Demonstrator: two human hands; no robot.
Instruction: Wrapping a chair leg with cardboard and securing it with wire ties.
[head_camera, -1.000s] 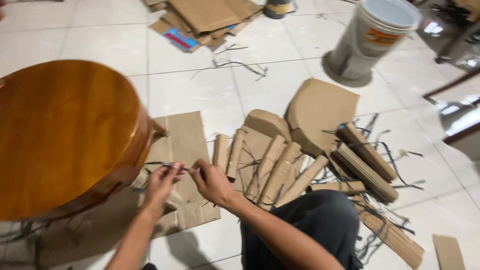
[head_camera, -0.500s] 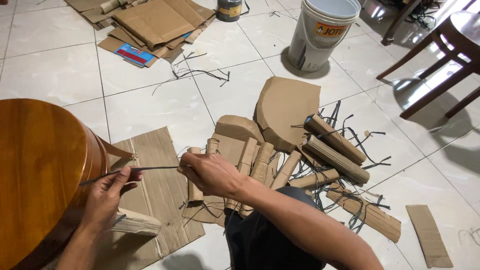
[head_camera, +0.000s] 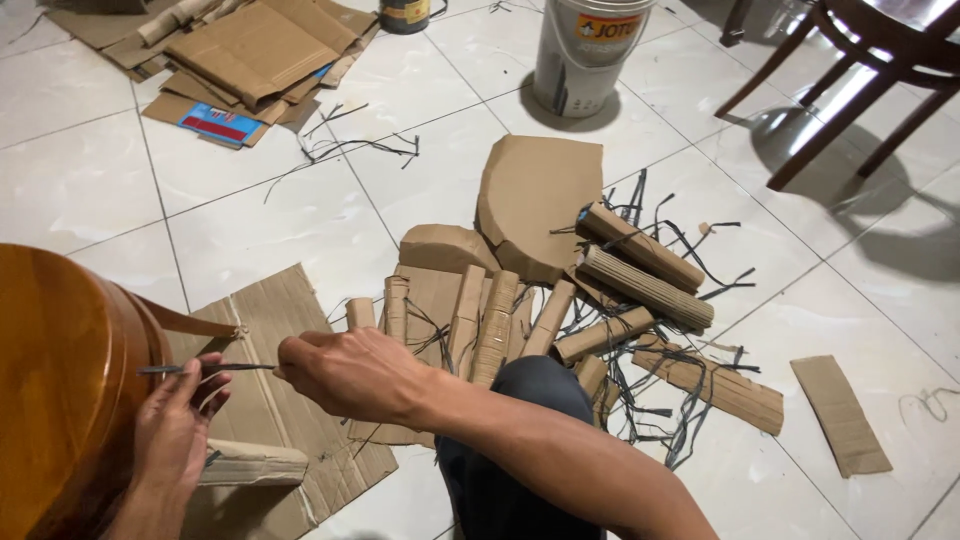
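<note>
Both hands, left hand (head_camera: 170, 430) and right hand (head_camera: 350, 375), pinch a taut dark strap (head_camera: 205, 369) beside the wooden seat (head_camera: 60, 380); pulling unevenly likely slips it free.

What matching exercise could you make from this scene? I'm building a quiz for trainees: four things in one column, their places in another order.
Things:
1. white bucket
2. dark strap
3. wooden chair
4. flattened cardboard pile

Places:
A. far left of the floor, at the top of the view
B. far right, on dark slanted legs
C. stretched between the left hand and the right hand
D. top centre, standing upright on the tiles

Pairs: 1-D, 2-C, 3-B, 4-A
</note>
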